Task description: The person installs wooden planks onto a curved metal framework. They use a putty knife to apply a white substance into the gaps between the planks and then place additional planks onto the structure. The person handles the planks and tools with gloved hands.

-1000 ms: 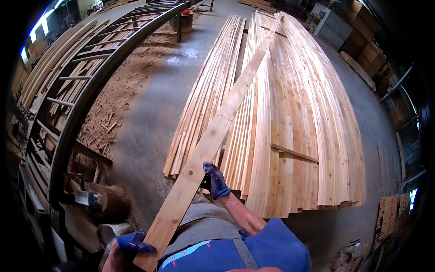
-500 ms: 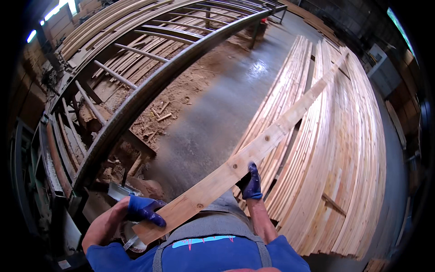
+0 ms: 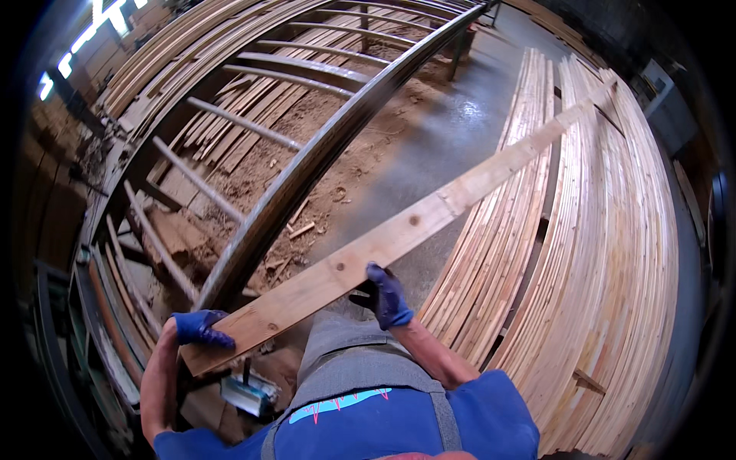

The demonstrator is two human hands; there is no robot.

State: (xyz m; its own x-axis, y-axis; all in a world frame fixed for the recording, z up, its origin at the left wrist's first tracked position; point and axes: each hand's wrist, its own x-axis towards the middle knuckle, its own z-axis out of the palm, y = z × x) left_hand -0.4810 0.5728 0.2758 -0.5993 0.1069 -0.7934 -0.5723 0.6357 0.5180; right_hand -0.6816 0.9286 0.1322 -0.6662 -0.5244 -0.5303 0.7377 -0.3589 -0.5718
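A long, flat wooden board (image 3: 341, 267) with dark knots slants up from lower left to far right. Near its left end, my left hand (image 3: 203, 330), in a blue and purple glove, is closed on the board with fingers over its face. My right hand (image 3: 387, 295), gloved the same way, is at the near edge further along. Its thumb rests against that edge and its fingers are partly under the wood. The board's far end lies over stacked planks (image 3: 598, 253) on the right.
A metal roller conveyor frame (image 3: 330, 138) runs along the left, with sawdust and wood scraps (image 3: 307, 230) beneath and beside it. More long boards (image 3: 153, 65) lie beyond it. Grey concrete floor (image 3: 437, 165) separates the frame from the planks. A small metal piece (image 3: 247, 392) sits below the board's near end.
The board's near end has shifted left and up in view, over the conveyor side, with both hands on it. My right hand sits further left. The whole view has shifted slightly.
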